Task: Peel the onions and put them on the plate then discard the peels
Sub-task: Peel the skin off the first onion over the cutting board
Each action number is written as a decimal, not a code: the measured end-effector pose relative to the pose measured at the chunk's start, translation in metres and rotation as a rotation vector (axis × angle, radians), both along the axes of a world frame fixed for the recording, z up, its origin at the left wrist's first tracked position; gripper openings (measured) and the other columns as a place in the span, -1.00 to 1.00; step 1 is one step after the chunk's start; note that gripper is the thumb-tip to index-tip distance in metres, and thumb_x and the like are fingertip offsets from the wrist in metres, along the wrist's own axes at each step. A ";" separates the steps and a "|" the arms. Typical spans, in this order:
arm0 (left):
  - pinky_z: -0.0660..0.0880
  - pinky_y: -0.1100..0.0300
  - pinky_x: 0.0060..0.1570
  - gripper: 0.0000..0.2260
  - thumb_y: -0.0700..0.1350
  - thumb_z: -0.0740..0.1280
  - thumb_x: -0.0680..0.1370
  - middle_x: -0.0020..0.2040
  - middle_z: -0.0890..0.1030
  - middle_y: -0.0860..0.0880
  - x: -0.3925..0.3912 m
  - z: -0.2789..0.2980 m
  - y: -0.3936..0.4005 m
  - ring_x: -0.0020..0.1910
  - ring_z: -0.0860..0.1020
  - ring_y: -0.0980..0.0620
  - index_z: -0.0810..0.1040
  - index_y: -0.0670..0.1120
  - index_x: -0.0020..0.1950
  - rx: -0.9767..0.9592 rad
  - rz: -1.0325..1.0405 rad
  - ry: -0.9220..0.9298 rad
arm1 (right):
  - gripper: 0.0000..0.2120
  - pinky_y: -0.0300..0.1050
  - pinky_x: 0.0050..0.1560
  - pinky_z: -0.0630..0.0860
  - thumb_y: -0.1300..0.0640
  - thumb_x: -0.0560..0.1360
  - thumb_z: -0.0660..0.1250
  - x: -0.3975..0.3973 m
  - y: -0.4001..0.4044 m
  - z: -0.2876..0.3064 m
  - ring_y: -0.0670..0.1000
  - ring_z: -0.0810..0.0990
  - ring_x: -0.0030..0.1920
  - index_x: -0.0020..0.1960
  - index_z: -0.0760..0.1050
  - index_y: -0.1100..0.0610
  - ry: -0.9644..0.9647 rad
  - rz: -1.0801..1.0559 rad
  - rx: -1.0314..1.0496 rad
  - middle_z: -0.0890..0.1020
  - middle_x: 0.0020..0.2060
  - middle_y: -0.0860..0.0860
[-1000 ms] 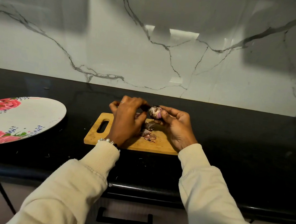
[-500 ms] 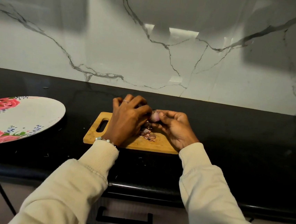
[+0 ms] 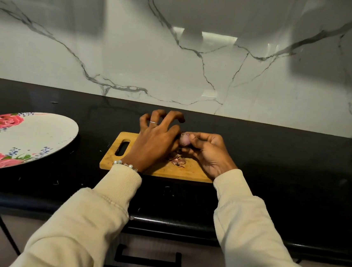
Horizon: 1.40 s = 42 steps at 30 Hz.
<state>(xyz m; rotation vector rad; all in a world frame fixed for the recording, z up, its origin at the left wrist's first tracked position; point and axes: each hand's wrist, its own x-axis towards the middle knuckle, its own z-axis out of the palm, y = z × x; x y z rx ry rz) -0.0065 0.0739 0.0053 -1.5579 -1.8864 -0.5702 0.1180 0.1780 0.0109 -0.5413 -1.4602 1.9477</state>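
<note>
A small pinkish-purple onion (image 3: 185,139) is held above the wooden cutting board (image 3: 192,172) in my right hand (image 3: 208,151), whose fingers wrap it from the right. My left hand (image 3: 156,141) presses its thumb side against the onion's left, with the other fingers spread and curled upward. Loose reddish peels (image 3: 179,160) lie on the board just below the onion. The flowered plate (image 3: 31,134) sits on the counter at the far left, with nothing on its visible part.
The black counter (image 3: 285,176) runs the width of the view, backed by a white marble wall (image 3: 198,71). A drawer with a black handle (image 3: 148,258) lies below the counter's front edge.
My left hand's fingers have lifted and spread from a closed curl. The onion has sunk a little lower between both hands and is more covered by my right fingers.
</note>
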 end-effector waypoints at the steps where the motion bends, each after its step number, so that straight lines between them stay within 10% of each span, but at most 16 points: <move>1: 0.22 -0.22 0.19 -0.80 0.02 0.28 0.50 0.38 0.40 -0.06 0.000 -0.001 0.001 0.32 0.18 -0.15 0.56 -0.08 -0.04 0.006 -0.001 -0.012 | -0.86 -0.13 -0.20 0.67 0.38 0.59 0.24 0.000 -0.001 0.001 0.08 0.70 -0.22 -0.05 0.58 0.37 0.023 0.005 -0.020 0.68 -0.19 0.22; 19: 0.11 0.04 0.09 -0.73 0.09 0.20 0.54 -0.08 0.66 0.03 0.002 0.003 -0.008 0.00 0.54 -0.07 0.62 -0.02 -0.02 0.230 -0.001 -0.154 | -0.87 -0.08 -0.20 0.67 0.41 0.56 0.26 0.002 0.000 0.008 0.14 0.64 -0.12 -0.13 0.54 0.37 0.131 -0.076 -0.149 0.63 -0.15 0.24; 42: 0.04 0.25 0.03 -0.58 -0.18 0.51 0.41 -0.07 0.67 -0.07 0.014 -0.004 0.006 0.10 0.38 -0.01 0.55 -0.17 0.24 0.366 -0.062 -0.231 | -0.89 0.02 -0.05 0.66 0.39 0.54 0.30 0.000 -0.004 0.006 0.11 0.69 -0.14 -0.13 0.58 0.38 0.162 -0.019 -0.164 0.69 -0.20 0.22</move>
